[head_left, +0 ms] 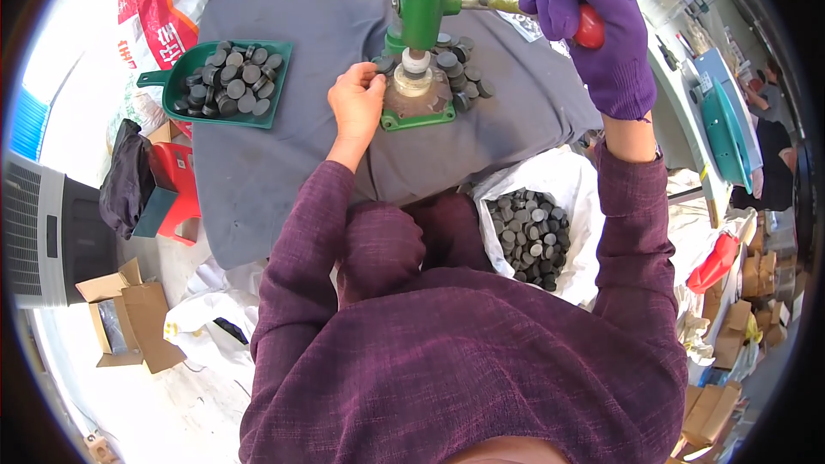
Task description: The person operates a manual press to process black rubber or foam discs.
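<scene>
A green hand press (pixel 421 21) stands at the far middle of the cloth-covered table, its ram down against a pale round die (pixel 412 79) on the base plate. My right hand (pixel 601 34), in a purple knitted glove, is closed round the press lever (pixel 498 3), whose red ball knob (pixel 589 27) shows beside the fingers. Just left of the die is my bare left hand (pixel 357 101), fingers bent and drawn together; what they hold, if anything, is hidden. Dark round discs (pixel 471 77) lie loose behind and right of the press, and a few touch its base.
Left on the grey cloth (pixel 284 163) sits a green scoop (pixel 282 94) heaped with similar discs. A white sack (pixel 580 206) of discs stands below the table's right edge. Red stool (pixel 176 189), cardboard box (pixel 129 318) and grey appliance (pixel 39 232) are at left.
</scene>
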Demonstrator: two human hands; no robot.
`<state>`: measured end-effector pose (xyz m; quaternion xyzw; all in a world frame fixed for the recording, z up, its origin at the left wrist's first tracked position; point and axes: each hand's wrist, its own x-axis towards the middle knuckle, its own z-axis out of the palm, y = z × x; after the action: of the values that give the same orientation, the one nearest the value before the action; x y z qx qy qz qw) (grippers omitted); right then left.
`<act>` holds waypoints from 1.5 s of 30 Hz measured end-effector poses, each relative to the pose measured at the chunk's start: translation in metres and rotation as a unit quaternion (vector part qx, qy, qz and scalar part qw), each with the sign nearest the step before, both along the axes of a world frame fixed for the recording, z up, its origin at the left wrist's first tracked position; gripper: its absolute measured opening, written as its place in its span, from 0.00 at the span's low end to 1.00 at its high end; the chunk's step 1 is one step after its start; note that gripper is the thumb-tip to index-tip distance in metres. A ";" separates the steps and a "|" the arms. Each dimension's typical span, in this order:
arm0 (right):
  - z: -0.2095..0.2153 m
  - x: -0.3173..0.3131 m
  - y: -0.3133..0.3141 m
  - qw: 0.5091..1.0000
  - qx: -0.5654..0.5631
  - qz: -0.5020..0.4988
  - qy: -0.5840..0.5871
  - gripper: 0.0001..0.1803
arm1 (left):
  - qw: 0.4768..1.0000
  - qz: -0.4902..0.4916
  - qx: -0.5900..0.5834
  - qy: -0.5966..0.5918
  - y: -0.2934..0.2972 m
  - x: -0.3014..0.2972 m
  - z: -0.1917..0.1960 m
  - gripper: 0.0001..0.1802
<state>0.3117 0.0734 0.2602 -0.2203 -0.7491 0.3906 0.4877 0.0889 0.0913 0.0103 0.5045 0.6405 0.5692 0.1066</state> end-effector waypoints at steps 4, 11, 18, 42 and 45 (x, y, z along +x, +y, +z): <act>0.000 -0.001 -0.001 1.000 0.010 0.005 0.001 0.24 | 0.999 -0.035 0.018 -0.008 0.003 -0.005 -0.005 0.11; 0.000 0.002 0.002 1.000 0.021 0.002 -0.008 0.24 | 0.969 -0.015 0.130 0.208 0.027 -0.010 0.015 0.17; 0.000 0.001 -0.001 1.000 0.013 -0.002 -0.004 0.24 | 0.970 -0.160 -0.022 0.181 0.033 -0.027 0.022 0.18; -0.044 0.016 0.004 0.998 0.046 0.039 -0.030 0.19 | 0.998 -0.058 -0.019 0.007 0.000 0.033 0.026 0.40; -0.107 0.038 -0.001 0.921 0.342 0.060 -0.178 0.10 | 0.997 -0.083 0.006 -0.011 0.002 0.033 0.024 0.41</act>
<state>0.3501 0.0727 0.1532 -0.0608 -0.9231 0.0941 0.3679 0.1224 0.0938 0.0338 0.5501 0.5921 0.5676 0.1570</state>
